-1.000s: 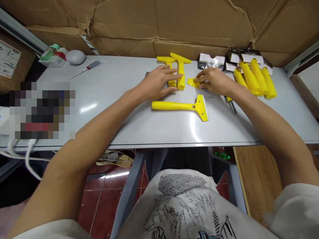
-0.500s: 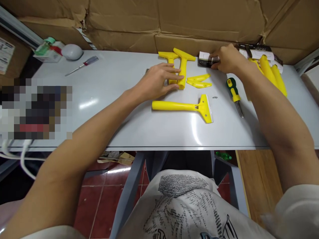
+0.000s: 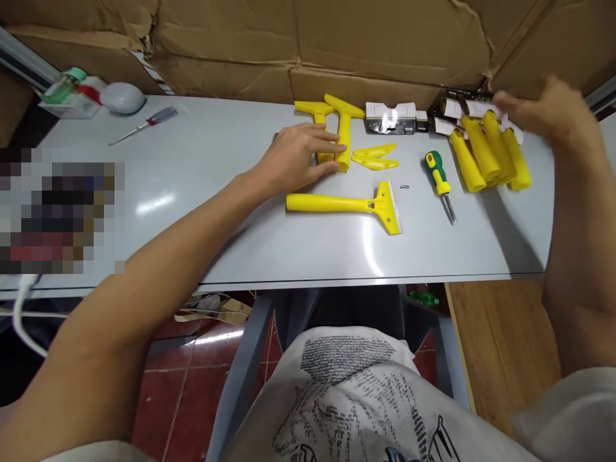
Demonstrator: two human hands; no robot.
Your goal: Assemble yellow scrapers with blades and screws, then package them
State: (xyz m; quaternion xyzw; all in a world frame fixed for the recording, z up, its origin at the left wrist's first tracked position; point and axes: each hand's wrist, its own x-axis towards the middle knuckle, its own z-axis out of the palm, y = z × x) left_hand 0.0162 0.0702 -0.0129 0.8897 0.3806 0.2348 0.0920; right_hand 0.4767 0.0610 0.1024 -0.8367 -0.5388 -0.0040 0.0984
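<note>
My left hand [image 3: 303, 151] lies with its fingers stretched out across two yellow T-shaped scraper handles, the nearer one [image 3: 343, 131] touched by the fingertips. Beside them are two thin yellow blade covers [image 3: 375, 157]. In front lies a yellow scraper [image 3: 337, 204] with a blade along its head and a tiny screw [image 3: 405, 187] near it. My right hand [image 3: 553, 115] is raised at the far right, smeared by motion, its fingers apart and nothing visible in them. Below and left of it are several yellow scrapers [image 3: 481, 151] with their heads in black-and-white sleeves.
A green-yellow screwdriver [image 3: 437, 176] lies right of the scraper. Black-and-white boxes [image 3: 391, 119] stand by the cardboard wall [image 3: 231, 38]. At left are a clear-handled screwdriver [image 3: 144, 125], a grey-white rounded object [image 3: 122, 98] and a pixelated area.
My right hand has left the black-and-white box and swung right, past the sleeved scrapers. My left hand stays on the handles. The view has shifted slightly right.
</note>
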